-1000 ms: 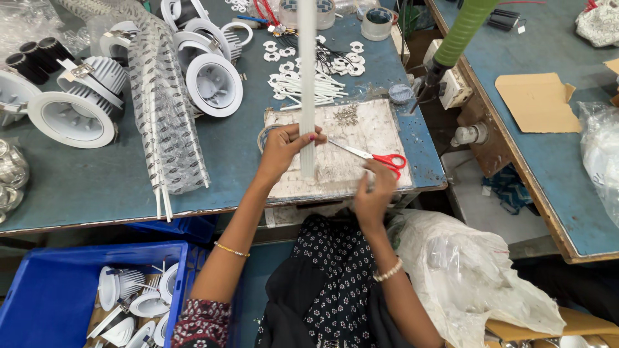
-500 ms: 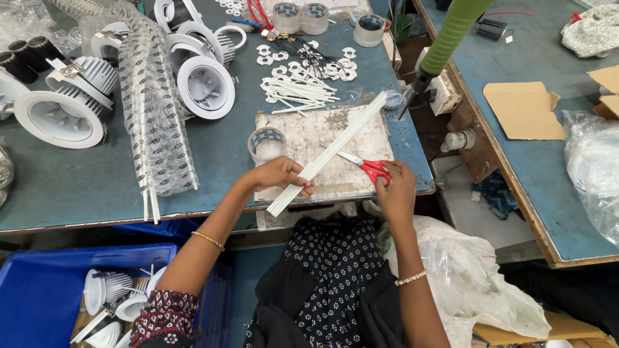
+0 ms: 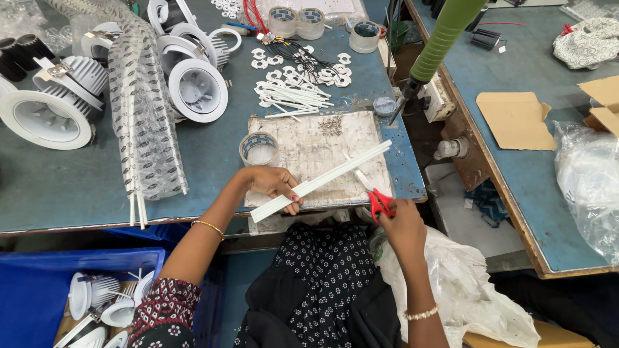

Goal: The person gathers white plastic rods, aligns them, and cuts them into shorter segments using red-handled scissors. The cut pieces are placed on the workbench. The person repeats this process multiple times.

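My left hand point(image 3: 274, 183) grips a bundle of long white tubes point(image 3: 325, 178) near its lower end; the tubes slant up to the right across a worn grey board point(image 3: 309, 138). My right hand point(image 3: 401, 222) holds red-handled scissors point(image 3: 376, 198) at the board's front right corner, with the blades pointing up at the tubes. A small pile of dark bits point(image 3: 332, 124) lies at the back of the board.
A tape roll point(image 3: 259, 149) stands left of the board. Cut white tube pieces point(image 3: 293, 98) and white rings point(image 3: 303, 69) lie behind it. White lamp housings point(image 3: 196, 89) and a bagged tube bundle point(image 3: 145, 122) are at left. A green hanging tool point(image 3: 438, 45) hangs at right; a blue crate point(image 3: 39, 290) sits below.
The tube bundle has swung from upright to a low slant across the board. My right hand with the scissors has come back toward the front right corner.
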